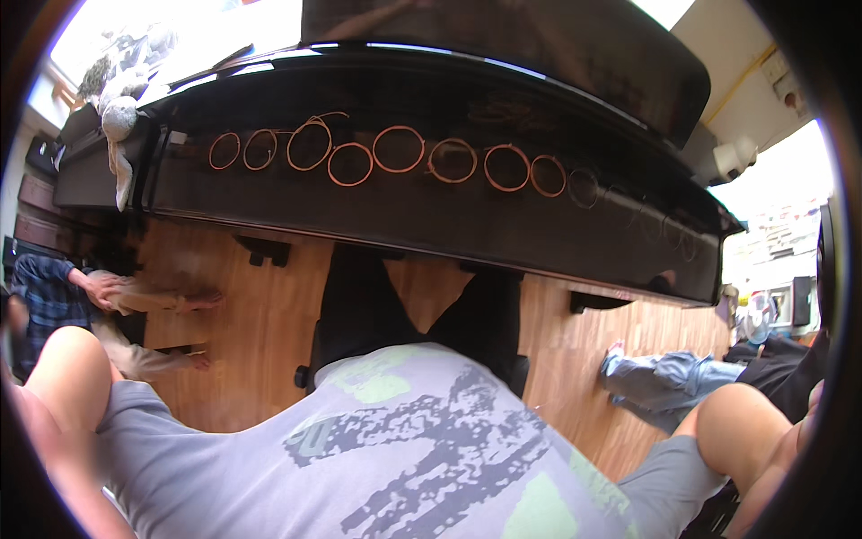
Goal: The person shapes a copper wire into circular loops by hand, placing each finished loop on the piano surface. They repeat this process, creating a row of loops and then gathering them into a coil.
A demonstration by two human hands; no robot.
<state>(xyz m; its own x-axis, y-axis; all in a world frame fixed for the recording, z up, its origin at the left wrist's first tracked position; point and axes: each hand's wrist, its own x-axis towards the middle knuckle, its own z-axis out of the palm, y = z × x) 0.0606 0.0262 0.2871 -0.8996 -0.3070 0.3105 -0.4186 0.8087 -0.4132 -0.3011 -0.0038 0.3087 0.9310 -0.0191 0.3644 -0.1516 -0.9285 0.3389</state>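
Note:
Neither of my hands shows; only my bent left arm (67, 386) at the lower left edge and my right arm (743, 427) at the lower right are in the picture. In front of me stretches a long, glossy black surface (404, 220), like a closed piano lid. Along it lies a row of several copper-coloured wire coils (399, 128), some touching their neighbours. One coil (310, 117) has a loose end sticking out to the right. Farther right are thinner, darker wire coils (584, 203), hard to make out against the black.
At the left sits a person in a plaid shirt (43, 283), hands near the knee. Another person in blue jeans (669, 382) is at the right. A tall black panel (503, 45) rises behind the coils. A grey-white plush toy (118, 121) hangs at the left end. Wooden floor (238, 359) lies below.

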